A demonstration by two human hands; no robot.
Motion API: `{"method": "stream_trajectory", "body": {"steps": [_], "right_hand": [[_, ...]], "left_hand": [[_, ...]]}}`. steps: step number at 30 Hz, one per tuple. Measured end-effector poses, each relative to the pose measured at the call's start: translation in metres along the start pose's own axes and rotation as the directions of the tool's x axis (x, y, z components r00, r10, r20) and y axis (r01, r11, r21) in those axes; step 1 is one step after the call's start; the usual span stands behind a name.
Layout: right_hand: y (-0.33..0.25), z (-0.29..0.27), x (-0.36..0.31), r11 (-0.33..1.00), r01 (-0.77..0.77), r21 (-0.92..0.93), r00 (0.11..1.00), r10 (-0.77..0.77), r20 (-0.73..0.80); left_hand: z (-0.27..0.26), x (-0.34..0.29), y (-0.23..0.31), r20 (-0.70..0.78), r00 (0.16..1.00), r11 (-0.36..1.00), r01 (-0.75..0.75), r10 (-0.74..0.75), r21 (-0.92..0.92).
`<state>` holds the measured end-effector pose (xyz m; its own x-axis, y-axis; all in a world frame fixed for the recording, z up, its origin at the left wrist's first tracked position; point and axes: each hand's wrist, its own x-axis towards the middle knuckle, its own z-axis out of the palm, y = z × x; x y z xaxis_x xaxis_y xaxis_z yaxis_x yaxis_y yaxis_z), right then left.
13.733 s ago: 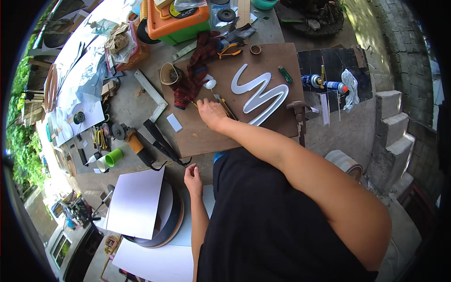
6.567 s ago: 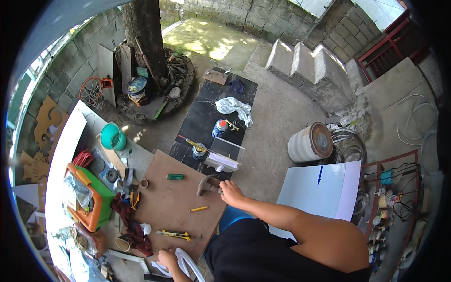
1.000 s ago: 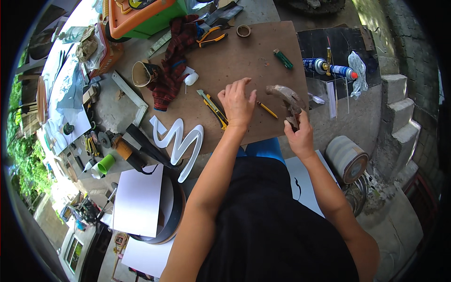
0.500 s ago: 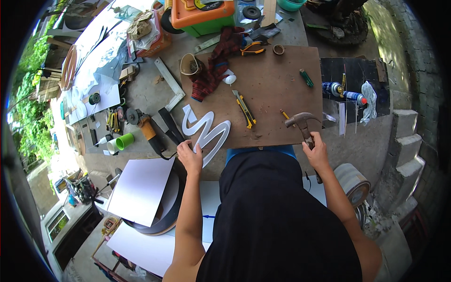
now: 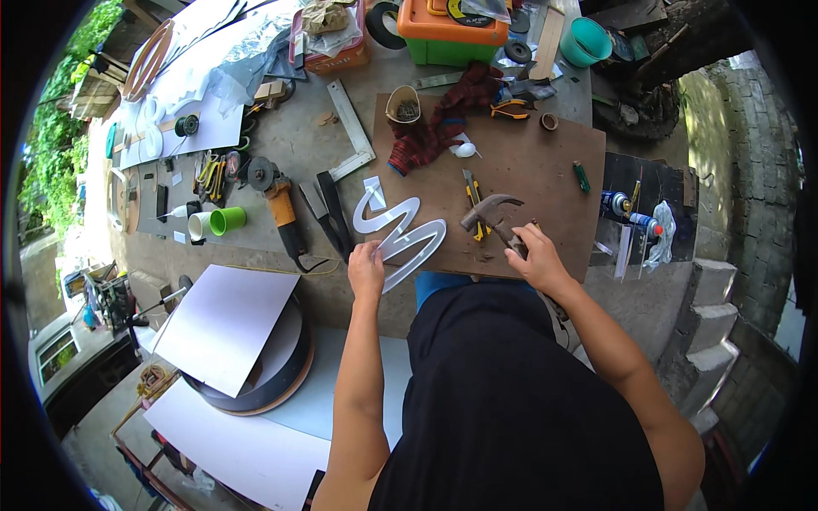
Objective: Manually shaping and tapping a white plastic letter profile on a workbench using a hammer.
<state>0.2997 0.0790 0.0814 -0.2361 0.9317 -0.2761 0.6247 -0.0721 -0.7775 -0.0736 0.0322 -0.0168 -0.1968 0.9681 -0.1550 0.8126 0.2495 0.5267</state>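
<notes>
My left hand [image 5: 366, 271] is closed on the lower left part of a white, wavy letter-like cutout [image 5: 431, 232], which lies partly over the left edge of a brown board [image 5: 532, 162]. In my right hand [image 5: 542, 262] is a claw hammer [image 5: 490, 213], gripped by its handle. The hammer's metal head is above the board and overlaps a yellow utility knife [image 5: 471, 189] in view. Beyond the cutout, a small white piece [image 5: 375, 194] lies by the board's left side. The lower end of the hammer handle is mostly hidden by my right hand and forearm.
An angle grinder [image 5: 279, 204] lies left of the board, near a metal square [image 5: 351, 128]. On the board's far side are a cup of small metal pieces [image 5: 404, 109], red-dark gloves [image 5: 426, 140] and orange-handled pliers [image 5: 511, 108]. A green-handled tool [image 5: 581, 176] lies at right.
My right hand has brought the hammer leftward, from the board's right side to near the utility knife. My left hand still holds the cutout. The whole view has shifted.
</notes>
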Motion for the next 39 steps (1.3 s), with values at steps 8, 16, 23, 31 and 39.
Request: {"method": "stream_trajectory", "body": {"steps": [8, 16, 23, 31, 39], "right_hand": [[-0.026, 0.050, 0.076, 1.000, 0.015, 0.012, 0.998, -0.016, 0.059], [-0.032, 0.148, 0.119, 1.000, -0.020, 0.022, 0.999, 0.021, -0.048], [-0.041, 0.185, 0.127, 0.986, -0.165, -0.001, 0.986, 0.165, -0.009], [-0.001, 0.140, 0.061, 0.977, 0.081, 0.198, 0.987, -0.051, -0.154], [0.096, 0.007, -0.034, 0.852, -0.356, 0.385, 0.760, 0.503, -0.411]], "left_hand": [[-0.047, -0.030, 0.009, 0.019, 0.992, 0.990, 0.122, -0.124, 0.066], [-0.136, -0.069, 0.038, -0.106, 0.990, 0.994, 0.087, -0.095, -0.073], [-0.159, -0.038, 0.101, -0.093, 0.995, 0.980, 0.022, -0.041, -0.197], [-0.098, 0.017, 0.192, -0.046, 0.934, 0.895, -0.352, 0.354, -0.273], [0.047, 0.034, 0.246, 0.123, 0.841, 0.818, -0.462, 0.526, -0.343]]}}
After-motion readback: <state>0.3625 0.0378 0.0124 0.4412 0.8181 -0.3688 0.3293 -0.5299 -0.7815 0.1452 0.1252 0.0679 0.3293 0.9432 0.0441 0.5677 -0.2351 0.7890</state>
